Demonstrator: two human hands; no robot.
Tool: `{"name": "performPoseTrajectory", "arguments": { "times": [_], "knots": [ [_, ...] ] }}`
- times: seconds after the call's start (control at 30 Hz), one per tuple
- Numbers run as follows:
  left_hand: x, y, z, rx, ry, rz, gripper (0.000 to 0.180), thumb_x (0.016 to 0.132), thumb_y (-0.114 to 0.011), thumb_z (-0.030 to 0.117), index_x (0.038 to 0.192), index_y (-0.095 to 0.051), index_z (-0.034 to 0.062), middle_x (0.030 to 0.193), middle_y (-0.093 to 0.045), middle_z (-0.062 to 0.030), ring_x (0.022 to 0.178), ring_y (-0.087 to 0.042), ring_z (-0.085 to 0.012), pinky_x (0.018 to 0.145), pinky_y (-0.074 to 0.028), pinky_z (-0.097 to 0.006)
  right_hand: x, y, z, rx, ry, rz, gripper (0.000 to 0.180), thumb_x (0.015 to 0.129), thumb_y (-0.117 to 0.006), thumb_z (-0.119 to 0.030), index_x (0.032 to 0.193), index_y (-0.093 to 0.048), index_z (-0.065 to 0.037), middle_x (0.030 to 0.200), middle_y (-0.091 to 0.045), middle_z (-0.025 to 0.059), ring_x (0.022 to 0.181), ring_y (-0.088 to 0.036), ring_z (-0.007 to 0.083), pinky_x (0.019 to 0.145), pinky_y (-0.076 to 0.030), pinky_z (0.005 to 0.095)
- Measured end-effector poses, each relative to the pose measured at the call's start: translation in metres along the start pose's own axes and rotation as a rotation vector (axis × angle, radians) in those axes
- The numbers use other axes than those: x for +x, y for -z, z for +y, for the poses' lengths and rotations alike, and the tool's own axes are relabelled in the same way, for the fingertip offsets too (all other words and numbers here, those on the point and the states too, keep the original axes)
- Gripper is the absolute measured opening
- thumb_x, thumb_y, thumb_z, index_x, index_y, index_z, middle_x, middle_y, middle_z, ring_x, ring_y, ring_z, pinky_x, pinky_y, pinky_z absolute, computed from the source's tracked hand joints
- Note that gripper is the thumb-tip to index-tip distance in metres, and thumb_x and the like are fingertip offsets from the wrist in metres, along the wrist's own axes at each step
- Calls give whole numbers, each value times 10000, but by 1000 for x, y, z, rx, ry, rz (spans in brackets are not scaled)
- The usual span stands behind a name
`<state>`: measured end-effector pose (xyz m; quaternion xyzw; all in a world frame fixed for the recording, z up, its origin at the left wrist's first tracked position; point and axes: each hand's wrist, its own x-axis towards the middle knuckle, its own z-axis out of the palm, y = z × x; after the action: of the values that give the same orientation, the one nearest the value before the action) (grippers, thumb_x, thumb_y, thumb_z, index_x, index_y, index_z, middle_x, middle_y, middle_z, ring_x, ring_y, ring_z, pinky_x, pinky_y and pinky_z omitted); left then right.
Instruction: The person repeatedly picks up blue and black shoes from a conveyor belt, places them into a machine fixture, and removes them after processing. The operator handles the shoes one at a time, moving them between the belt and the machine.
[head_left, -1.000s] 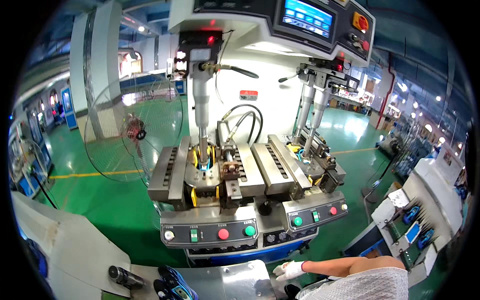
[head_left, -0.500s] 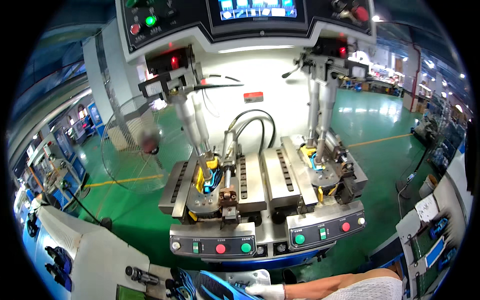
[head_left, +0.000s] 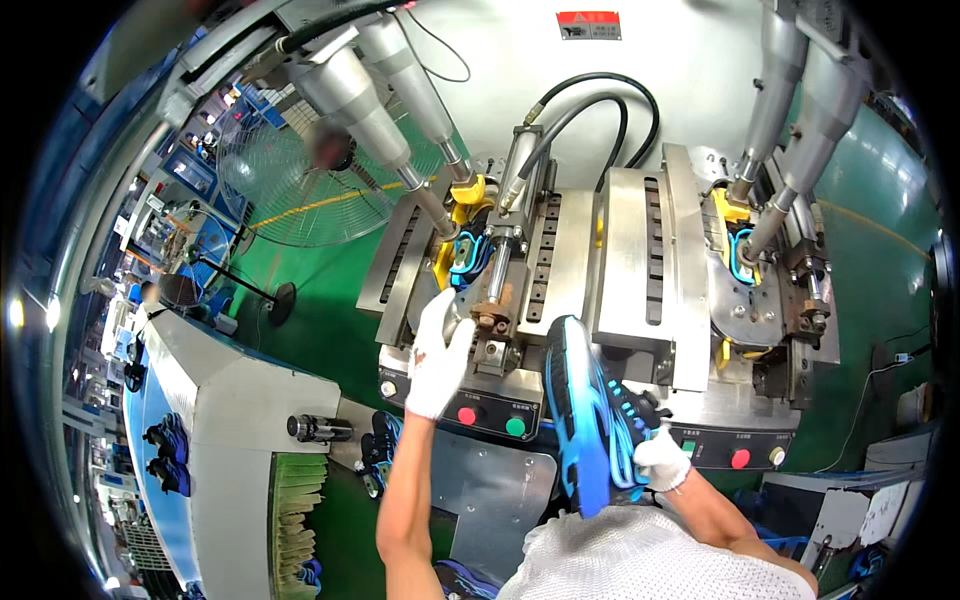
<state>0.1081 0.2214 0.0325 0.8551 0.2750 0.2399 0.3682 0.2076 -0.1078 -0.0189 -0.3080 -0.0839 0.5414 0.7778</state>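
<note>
Shoe (head_left: 582, 425), blue and black: held at the near side of the press machine (head_left: 635, 250), to the right of centre and raised clear of the metal table (head_left: 500, 500). It stands toe-to-heel along the near-far line, with the sole turned to the left and the laces to the right.

Hand state: the right hand (head_left: 662, 461) is closed on the near right part of the shoe; its exact finger placement is partly hidden. The left hand (head_left: 440, 358) holds nothing; its thumb and fingers are spread, just near of the left clamp (head_left: 490, 316). Contact with the clamp cannot be confirmed.

Step in hand, as judged: presenting the shoe to the press machine. The left clamp contains a blue-and-black piece (head_left: 468, 252) beneath the metal rods (head_left: 415, 190). The next move probably calls for freeing that piece with the left hand while the right hand keeps the shoe clear of the clamp.

Difference from half a second earlier: the shoe has been lifted from the table, the left hand has entered the view, and the camera has tilted downward, removing the screen from sight.
</note>
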Motion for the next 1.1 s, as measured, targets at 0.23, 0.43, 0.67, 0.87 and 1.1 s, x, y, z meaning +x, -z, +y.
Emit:
{"name": "performPoseTrajectory", "arguments": {
  "times": [0.23,0.43,0.67,0.87,1.1],
  "knots": [
    [167,-78,-171,515,-82,29,756,851,-738,308,1479,-419,33,1373,-550,-282,1269,-527,-467,1044,-450,-502,-12,30,-2,-44,280,109,947,799,-857,-193,1556,-325,9,1482,-500,154,1253,-589,251,1040,-523,413],
    [241,-112,-168,645,38,-69,721,820,-750,325,1419,-440,71,1263,-555,-315,1053,-649,-454,868,-537,-519,-19,0,-15,-130,329,255,1037,765,-886,-234,1570,-287,28,1542,-436,177,1339,-517,313,1106,-462,444],
    [205,-12,-92,436,75,40,701,794,-759,443,1356,-507,108,1304,-599,-202,1215,-583,-393,1023,-453,-515,5,-5,-10,-239,103,508,624,790,-657,6,1395,-507,27,973,-697,88,684,-649,125,601,-565,275],
    [30,76,-61,136,3,314,602,749,-843,245,1254,-592,33,1189,-628,-173,1115,-629,-346,950,-506,-422,114,-58,-1,-260,66,382,382,853,-721,-56,1214,-631,30,972,-726,108,790,-728,201,703,-641,346],
    [-208,93,-114,248,412,396,550,708,-866,207,1166,-608,44,1096,-629,-165,1015,-637,-359,892,-509,-444,384,-119,36,-238,27,147,134,869,-706,-35,1003,-695,-34,882,-722,84,707,-696,210,594,-591,370]
  ]
}}
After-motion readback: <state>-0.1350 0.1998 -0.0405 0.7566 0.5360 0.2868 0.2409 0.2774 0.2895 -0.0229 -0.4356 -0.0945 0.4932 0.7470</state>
